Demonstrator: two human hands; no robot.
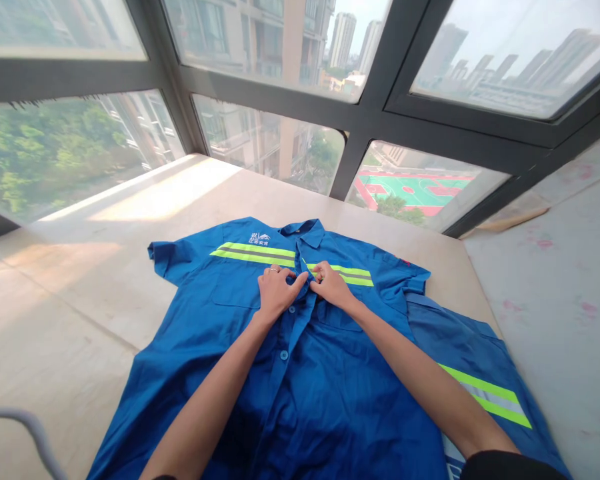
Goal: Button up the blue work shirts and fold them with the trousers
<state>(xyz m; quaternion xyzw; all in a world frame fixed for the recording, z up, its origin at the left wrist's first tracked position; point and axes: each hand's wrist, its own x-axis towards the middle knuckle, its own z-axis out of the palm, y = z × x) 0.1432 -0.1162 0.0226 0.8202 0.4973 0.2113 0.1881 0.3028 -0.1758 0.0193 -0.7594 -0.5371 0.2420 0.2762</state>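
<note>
A blue short-sleeved work shirt point(230, 340) with yellow-green reflective bands lies spread front up on the pale ledge point(75, 333), its collar pointing away from me. My left hand point(279, 290) pinches the edge of the front placket near chest height. Close beside it, my right hand point(329, 285) grips the other front edge, with the fabric slightly lifted between them. Whatever button sits under the fingers is hidden. Below the hands, a button point(284, 355) shows on the placket. White lettering and a logo point(259, 239) mark the upper left of the chest.
Under the shirt's right side lies another folded blue garment point(460, 347) with a reflective band. Windows with dark frames point(280, 93) border the ledge at the back. A floral-patterned wall point(560, 307) stands at right; a grey cable point(30, 427) curves at lower left.
</note>
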